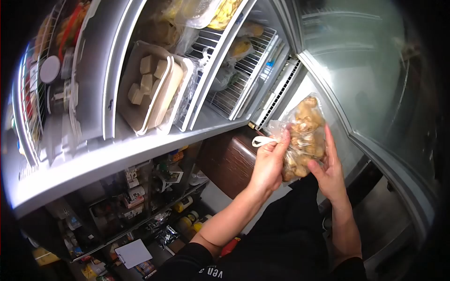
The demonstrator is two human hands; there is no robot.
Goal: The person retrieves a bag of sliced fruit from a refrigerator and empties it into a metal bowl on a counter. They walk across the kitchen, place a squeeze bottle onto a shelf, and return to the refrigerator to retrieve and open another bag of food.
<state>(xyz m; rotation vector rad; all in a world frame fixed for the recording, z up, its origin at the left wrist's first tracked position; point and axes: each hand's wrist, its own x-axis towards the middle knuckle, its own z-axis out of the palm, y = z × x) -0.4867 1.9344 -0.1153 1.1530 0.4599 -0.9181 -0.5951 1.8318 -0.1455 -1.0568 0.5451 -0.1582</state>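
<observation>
Plastic bag (303, 140) of knobbly pieces (309, 112) should feel slippery and pliant. Left hand (271, 161) pinches its gathered left side, right hand (332, 176) cups the right; best supported beneath.

Your left hand (269, 163) covers part of the plastic bag (307, 138), and its wrinkled film keeps you from identifying the lumpy contents. Some fingers of your right hand (332, 178) vanish behind it. The top edge cuts off a clear container (199, 14); lower-left labels (135, 196) are too small to read.
</observation>
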